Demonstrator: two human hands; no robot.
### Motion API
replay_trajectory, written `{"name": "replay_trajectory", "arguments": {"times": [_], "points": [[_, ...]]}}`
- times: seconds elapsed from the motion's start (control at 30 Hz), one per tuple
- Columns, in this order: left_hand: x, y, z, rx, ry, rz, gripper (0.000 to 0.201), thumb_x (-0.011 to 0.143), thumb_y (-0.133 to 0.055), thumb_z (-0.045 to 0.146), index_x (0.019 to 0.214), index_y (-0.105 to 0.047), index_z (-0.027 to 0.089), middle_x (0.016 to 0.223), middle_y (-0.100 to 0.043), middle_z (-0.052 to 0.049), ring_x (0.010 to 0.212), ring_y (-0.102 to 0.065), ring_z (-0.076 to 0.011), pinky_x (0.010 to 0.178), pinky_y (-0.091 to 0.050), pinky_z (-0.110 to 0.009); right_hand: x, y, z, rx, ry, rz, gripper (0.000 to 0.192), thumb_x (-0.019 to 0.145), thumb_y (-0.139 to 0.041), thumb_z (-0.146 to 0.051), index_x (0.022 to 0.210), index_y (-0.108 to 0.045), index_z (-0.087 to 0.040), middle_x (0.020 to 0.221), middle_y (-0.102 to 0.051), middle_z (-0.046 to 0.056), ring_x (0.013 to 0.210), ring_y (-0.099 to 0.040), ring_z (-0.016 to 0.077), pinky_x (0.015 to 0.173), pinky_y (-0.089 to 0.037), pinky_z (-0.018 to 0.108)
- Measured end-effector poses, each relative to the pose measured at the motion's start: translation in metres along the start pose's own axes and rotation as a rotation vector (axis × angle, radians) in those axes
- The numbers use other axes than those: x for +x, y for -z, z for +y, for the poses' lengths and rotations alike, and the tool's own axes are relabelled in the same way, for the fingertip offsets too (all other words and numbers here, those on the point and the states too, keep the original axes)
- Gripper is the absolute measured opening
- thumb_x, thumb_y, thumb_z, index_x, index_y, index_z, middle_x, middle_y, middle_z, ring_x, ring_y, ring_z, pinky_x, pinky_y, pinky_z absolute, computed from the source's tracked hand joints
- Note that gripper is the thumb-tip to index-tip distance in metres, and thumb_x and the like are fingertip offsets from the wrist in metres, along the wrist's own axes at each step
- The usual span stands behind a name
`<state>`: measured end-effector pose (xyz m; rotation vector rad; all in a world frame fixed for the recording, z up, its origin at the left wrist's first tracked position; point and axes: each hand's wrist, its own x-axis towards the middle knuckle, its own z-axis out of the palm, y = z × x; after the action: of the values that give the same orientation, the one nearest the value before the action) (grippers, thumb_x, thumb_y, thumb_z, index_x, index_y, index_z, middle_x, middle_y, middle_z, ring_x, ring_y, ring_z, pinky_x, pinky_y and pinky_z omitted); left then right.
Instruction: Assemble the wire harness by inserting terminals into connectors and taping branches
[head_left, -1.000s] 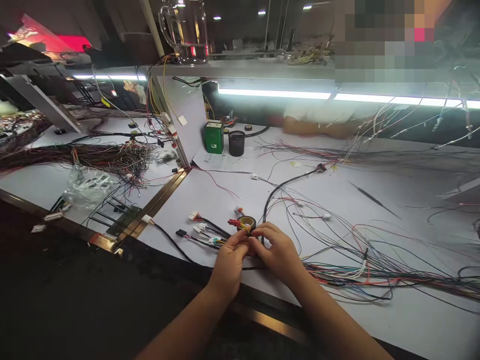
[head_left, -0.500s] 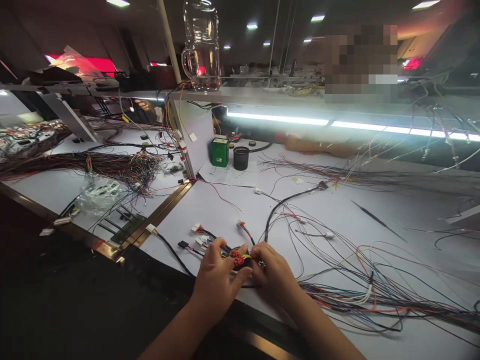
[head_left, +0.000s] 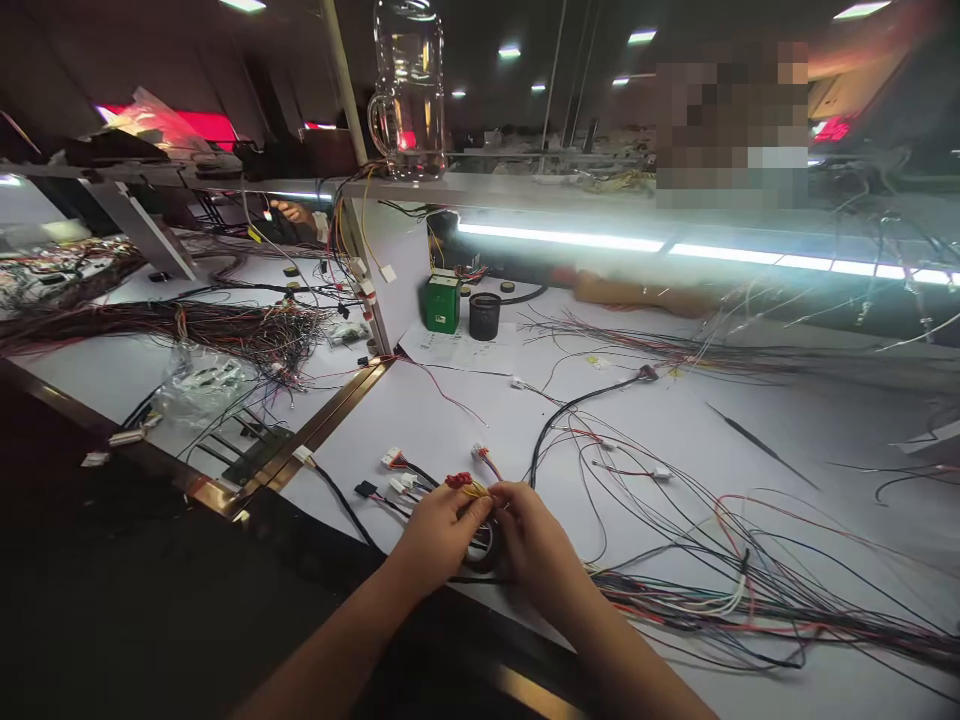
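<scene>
My left hand (head_left: 437,527) is closed on a red connector (head_left: 458,481) whose yellow wires (head_left: 477,490) run to the right. Against it, my right hand (head_left: 531,527) pinches at the wires with thumb and fingers; the fingertips of both hands nearly meet. Under the hands lies a coiled black cable (head_left: 484,552), partly hidden by them. Around the left hand on the table are a white connector with orange wires (head_left: 391,458), a black connector (head_left: 366,489) and small white connectors (head_left: 405,483). Another white and orange connector (head_left: 480,453) lies just beyond the fingers.
Loose wires (head_left: 697,595) spread over the right side of the table. A black cable (head_left: 570,403) curves behind the hands. Farther back stand a green box (head_left: 442,304) and a black mesh cup (head_left: 484,317). A glass jar (head_left: 409,110) stands on the shelf. Another person's arm (head_left: 637,292) is behind.
The red connector has turned and moved slightly up and left between my hands. My left thumb has come in against the wires. My right fingers have shifted a little left.
</scene>
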<state>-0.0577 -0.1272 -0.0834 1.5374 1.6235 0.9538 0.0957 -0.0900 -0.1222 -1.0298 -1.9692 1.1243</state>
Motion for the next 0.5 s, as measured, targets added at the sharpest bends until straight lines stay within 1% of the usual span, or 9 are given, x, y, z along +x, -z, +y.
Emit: {"name": "replay_trajectory", "arguments": {"times": [0.1, 0.17, 0.23, 0.3, 0.37, 0.43, 0.5], "points": [[-0.003, -0.009, -0.007, -0.080, 0.065, 0.045, 0.034, 0.090, -0.045, 0.043, 0.091, -0.070, 0.020, 0.085, -0.069, -0.003, 0.082, -0.061, -0.0186, 0.077, -0.046, -0.029, -0.003, -0.004, 0.000, 0.073, 0.041, 0.042, 0.019, 0.093, -0.040, -0.024, 0.107, -0.053, -0.023, 0.096, -0.060, 0.005, 0.084, -0.059, 0.0172, 0.074, -0.049, 0.030], [-0.005, -0.013, -0.010, -0.160, 0.125, 0.046, 0.036, 0.088, -0.048, 0.046, 0.093, -0.070, 0.019, 0.088, -0.069, -0.004, 0.085, -0.061, -0.0193, 0.080, -0.046, -0.029, -0.003, -0.005, 0.004, 0.108, 0.089, 0.078, 0.016, 0.091, -0.043, -0.024, 0.104, -0.054, -0.023, 0.094, -0.059, 0.005, 0.084, -0.058, 0.0172, 0.074, -0.048, 0.031], [-0.008, -0.016, -0.012, -0.261, 0.162, -0.028, 0.039, 0.088, -0.048, 0.047, 0.100, -0.070, 0.018, 0.091, -0.070, -0.005, 0.088, -0.061, -0.0198, 0.082, -0.046, -0.029, -0.003, -0.005, 0.007, 0.122, 0.125, 0.091, 0.015, 0.089, -0.046, -0.021, 0.102, -0.054, -0.022, 0.094, -0.057, 0.004, 0.084, -0.056, 0.0172, 0.075, -0.048, 0.031], [-0.009, -0.015, -0.011, -0.315, 0.168, -0.101, 0.041, 0.088, -0.047, 0.047, 0.104, -0.070, 0.018, 0.091, -0.070, -0.004, 0.087, -0.061, -0.0197, 0.080, -0.046, -0.029, -0.003, -0.002, 0.010, 0.120, 0.143, 0.095, 0.014, 0.089, -0.046, -0.020, 0.100, -0.054, -0.022, 0.094, -0.055, 0.004, 0.086, -0.055, 0.0172, 0.077, -0.047, 0.032], [-0.010, -0.013, -0.010, -0.298, 0.178, -0.106, 0.042, 0.088, -0.045, 0.049, 0.104, -0.070, 0.019, 0.089, -0.070, -0.004, 0.086, -0.062, -0.0197, 0.078, -0.046, -0.028, -0.004, 0.002, 0.011, 0.111, 0.166, 0.094, 0.014, 0.090, -0.044, -0.018, 0.099, -0.054, -0.023, 0.096, -0.054, 0.005, 0.090, -0.054, 0.0175, 0.080, -0.047, 0.034], [-0.010, -0.009, -0.009, -0.257, 0.180, -0.078, 0.044, 0.089, -0.043, 0.051, 0.098, -0.071, 0.019, 0.088, -0.070, -0.003, 0.086, -0.062, -0.0193, 0.077, -0.046, -0.027, -0.008, 0.005, 0.013, 0.071, 0.227, 0.065, 0.021, 0.090, -0.041, -0.015, 0.105, -0.052, -0.024, 0.103, -0.052, 0.006, 0.099, -0.053, 0.0183, 0.086, -0.047, 0.036], [-0.009, -0.007, -0.009, -0.233, 0.163, -0.087, 0.045, 0.090, -0.040, 0.052, 0.091, -0.071, 0.018, 0.085, -0.070, -0.003, 0.082, -0.062, -0.0184, 0.075, -0.046, -0.026, -0.013, 0.007, 0.015, -0.007, 0.310, 0.002, 0.033, 0.088, -0.042, -0.012, 0.117, -0.048, -0.026, 0.116, -0.048, 0.008, 0.109, -0.051, 0.0192, 0.091, -0.046, 0.038]]}}
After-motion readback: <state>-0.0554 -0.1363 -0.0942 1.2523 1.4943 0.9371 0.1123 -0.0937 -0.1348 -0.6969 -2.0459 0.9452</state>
